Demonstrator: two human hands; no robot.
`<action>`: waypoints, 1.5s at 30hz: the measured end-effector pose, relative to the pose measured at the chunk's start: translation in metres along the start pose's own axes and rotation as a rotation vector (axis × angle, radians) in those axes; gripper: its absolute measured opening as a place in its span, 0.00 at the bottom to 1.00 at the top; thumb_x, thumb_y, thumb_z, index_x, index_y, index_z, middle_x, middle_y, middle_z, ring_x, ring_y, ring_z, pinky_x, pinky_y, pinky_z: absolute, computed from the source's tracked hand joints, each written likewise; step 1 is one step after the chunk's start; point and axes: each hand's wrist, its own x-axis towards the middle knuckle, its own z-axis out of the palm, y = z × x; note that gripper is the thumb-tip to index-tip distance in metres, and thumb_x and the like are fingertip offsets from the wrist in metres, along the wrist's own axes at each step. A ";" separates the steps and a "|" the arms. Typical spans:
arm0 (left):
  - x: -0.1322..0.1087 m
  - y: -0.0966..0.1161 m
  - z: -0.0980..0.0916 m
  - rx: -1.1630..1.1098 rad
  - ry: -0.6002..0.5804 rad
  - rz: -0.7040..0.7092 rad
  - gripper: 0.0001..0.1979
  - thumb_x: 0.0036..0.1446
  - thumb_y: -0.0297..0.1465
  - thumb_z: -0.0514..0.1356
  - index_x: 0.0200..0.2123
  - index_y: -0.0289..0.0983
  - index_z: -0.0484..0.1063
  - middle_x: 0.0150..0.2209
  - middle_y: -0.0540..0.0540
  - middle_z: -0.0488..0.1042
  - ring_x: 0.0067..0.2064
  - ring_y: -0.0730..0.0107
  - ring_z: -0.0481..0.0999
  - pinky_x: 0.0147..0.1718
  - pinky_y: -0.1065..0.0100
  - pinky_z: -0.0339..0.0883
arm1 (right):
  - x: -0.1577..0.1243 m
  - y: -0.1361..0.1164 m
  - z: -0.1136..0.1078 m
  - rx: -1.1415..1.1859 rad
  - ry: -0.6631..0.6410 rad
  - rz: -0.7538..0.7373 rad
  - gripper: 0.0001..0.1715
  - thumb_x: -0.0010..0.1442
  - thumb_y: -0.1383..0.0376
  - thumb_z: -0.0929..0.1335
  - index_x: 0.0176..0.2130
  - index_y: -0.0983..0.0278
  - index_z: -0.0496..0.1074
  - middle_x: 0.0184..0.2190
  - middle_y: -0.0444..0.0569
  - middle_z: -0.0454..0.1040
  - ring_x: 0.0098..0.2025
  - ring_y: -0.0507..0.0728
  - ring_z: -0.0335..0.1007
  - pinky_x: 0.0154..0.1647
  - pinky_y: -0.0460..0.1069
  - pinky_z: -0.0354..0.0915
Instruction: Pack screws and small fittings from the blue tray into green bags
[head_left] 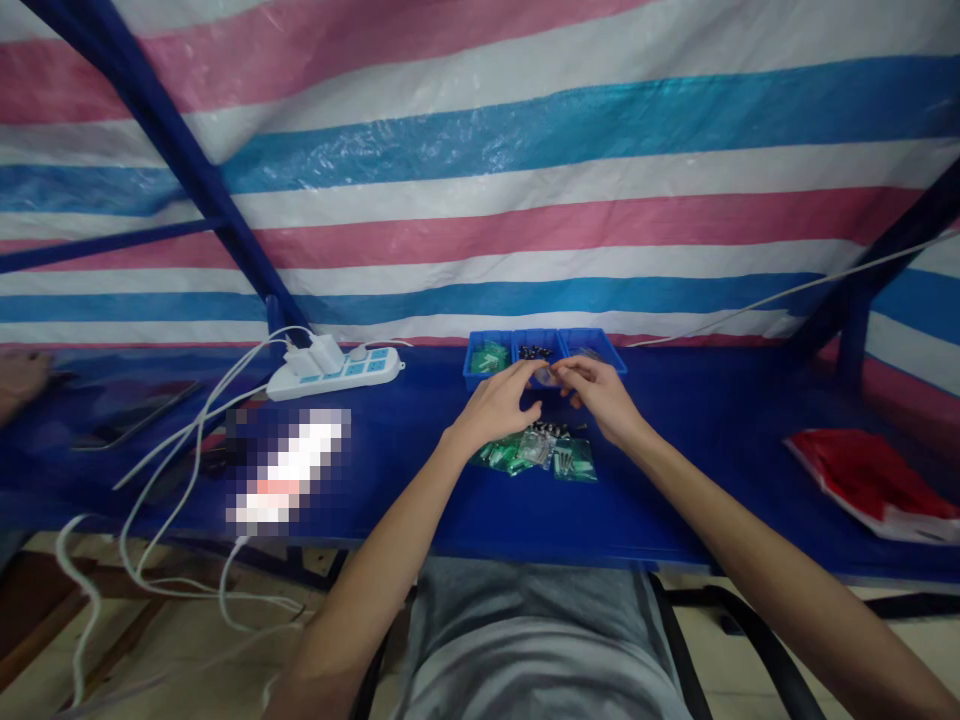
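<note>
Both my hands meet over the blue table (675, 480). My left hand (499, 403) and my right hand (600, 395) pinch a small clear bag (546, 377) between their fingertips; what is inside is too small to tell. Just below the hands lies a pile of small green and clear bags (536, 455) with dark screws. Behind the hands stand three blue bins (544, 352): the left one holds green pieces, the middle one dark small parts.
A white power strip (337, 372) with plugs and white cables (180, 450) lies at the left. A phone (131, 420) and another person's hand (19, 380) are at the far left. A red bag (874, 480) lies at the right. A striped tarp hangs behind.
</note>
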 end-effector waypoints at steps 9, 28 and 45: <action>0.001 -0.009 0.006 0.062 0.102 -0.033 0.11 0.70 0.32 0.51 0.47 0.39 0.73 0.44 0.46 0.74 0.45 0.66 0.76 0.45 0.64 0.70 | -0.003 -0.001 0.002 0.111 -0.107 0.082 0.16 0.53 0.59 0.70 0.41 0.64 0.75 0.38 0.54 0.79 0.34 0.55 0.73 0.23 0.45 0.59; 0.003 -0.003 0.003 -0.079 0.039 -0.116 0.15 0.68 0.33 0.53 0.57 0.39 0.66 0.36 0.47 0.77 0.37 0.66 0.77 0.37 0.67 0.68 | 0.000 0.009 0.003 -0.019 -0.069 0.007 0.19 0.57 0.50 0.70 0.35 0.64 0.72 0.31 0.50 0.77 0.29 0.57 0.76 0.20 0.45 0.62; 0.000 0.002 0.001 -0.119 -0.033 -0.103 0.26 0.68 0.34 0.53 0.67 0.40 0.55 0.37 0.46 0.75 0.35 0.68 0.75 0.35 0.67 0.67 | 0.006 0.000 -0.015 -0.355 0.148 -0.323 0.09 0.62 0.61 0.66 0.38 0.63 0.73 0.32 0.49 0.78 0.29 0.57 0.76 0.32 0.51 0.68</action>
